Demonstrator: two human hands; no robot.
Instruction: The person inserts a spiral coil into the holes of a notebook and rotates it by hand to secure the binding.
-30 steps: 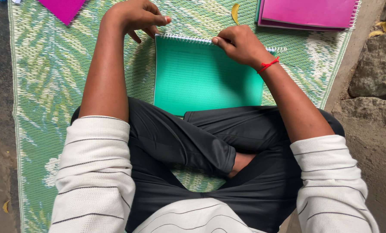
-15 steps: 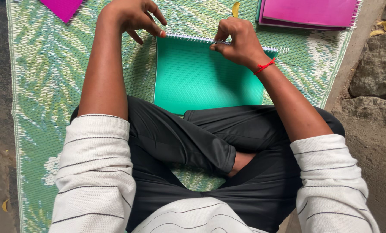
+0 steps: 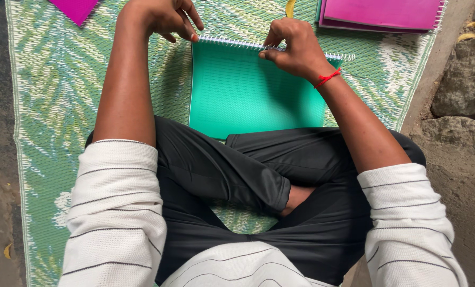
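A green spiral-bound notebook (image 3: 248, 90) lies on the woven mat in front of my crossed legs, its white wire coil (image 3: 227, 42) along the far edge. My left hand (image 3: 163, 18) rests at the coil's left end, fingertips touching the corner. My right hand (image 3: 296, 48), with a red thread on the wrist, pinches the coil near its middle-right. The notebook's near edge is hidden under my knee.
The green patterned mat (image 3: 57, 95) covers the ground. A magenta spiral notebook (image 3: 381, 13) lies at the far right, a magenta sheet (image 3: 75, 8) at the far left. Grey stones (image 3: 460, 95) border the mat on the right; bare dirt lies on the left.
My right hand slid left along the coil and curled its fingers onto the wire. My left hand shifted slightly, fingers bending down to the notebook's left corner.
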